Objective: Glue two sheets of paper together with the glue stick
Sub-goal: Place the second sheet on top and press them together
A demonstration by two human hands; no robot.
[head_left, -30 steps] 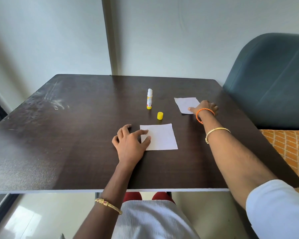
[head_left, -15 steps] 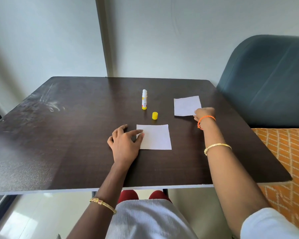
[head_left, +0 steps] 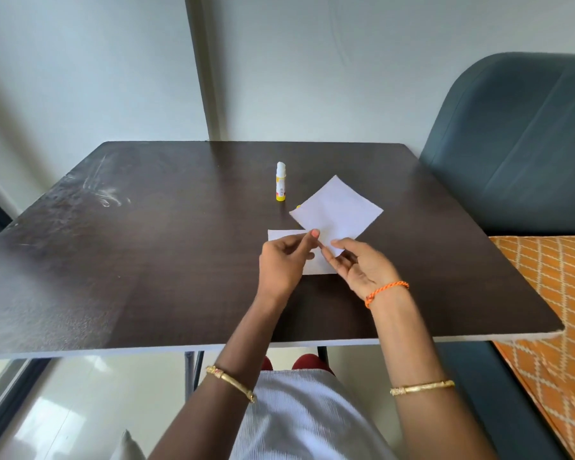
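Observation:
A small white paper sheet [head_left: 337, 212] is lifted above the dark table [head_left: 146, 260], turned like a diamond. My left hand [head_left: 284, 263] and my right hand [head_left: 359, 267] both pinch its near corner. A second white sheet [head_left: 284, 234] lies flat on the table under my hands, mostly hidden by them. The uncapped glue stick [head_left: 280, 181], white with a yellow base, stands upright behind the sheets. Its yellow cap [head_left: 298, 206] peeks out from behind the lifted sheet's left edge.
A blue-grey chair back [head_left: 518, 144] stands at the table's right side, with an orange patterned cushion [head_left: 558, 293] below it. A pale wall runs behind the table. The table's left half shows a scuffed patch [head_left: 100, 194].
My right hand has brought the far sheet from the right of the table to above the near sheet. My left hand has left the near sheet and now pinches the lifted one too.

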